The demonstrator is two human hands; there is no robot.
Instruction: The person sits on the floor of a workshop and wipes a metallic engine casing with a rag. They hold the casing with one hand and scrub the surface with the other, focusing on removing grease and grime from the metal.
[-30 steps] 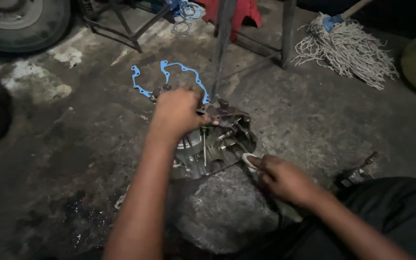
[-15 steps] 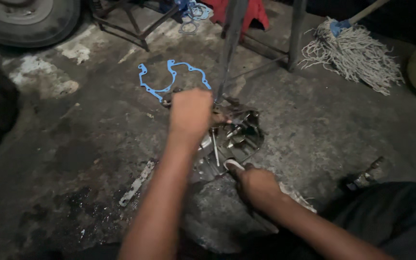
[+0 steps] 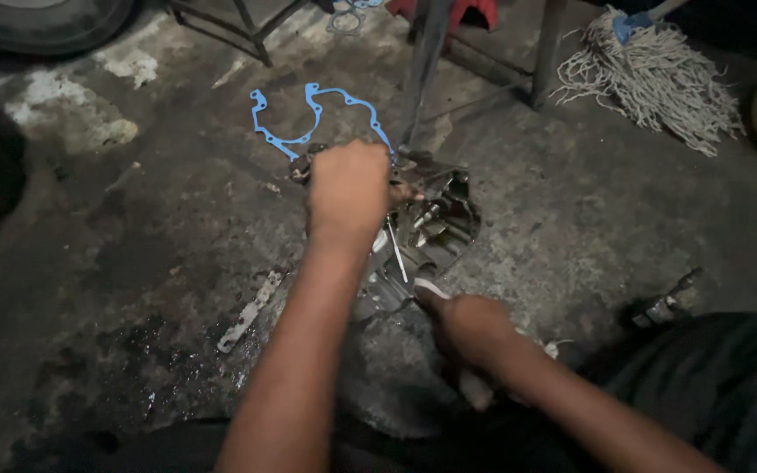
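The left hand (image 3: 350,188) stays curled over the far edge of the metal engine cover (image 3: 427,236), fingers pressed together on it as half a second ago; the right hand (image 3: 469,326) remains at the cover's near edge, thumb pressing a small pale piece (image 3: 431,287); its other fingers cannot be told; the blue gasket (image 3: 313,118) lies just beyond the left hand, seen closer than before.

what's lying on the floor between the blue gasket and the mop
In the head view, two upright metal legs stand on the stained concrete floor between the blue gasket and the mop; nothing else shows there.
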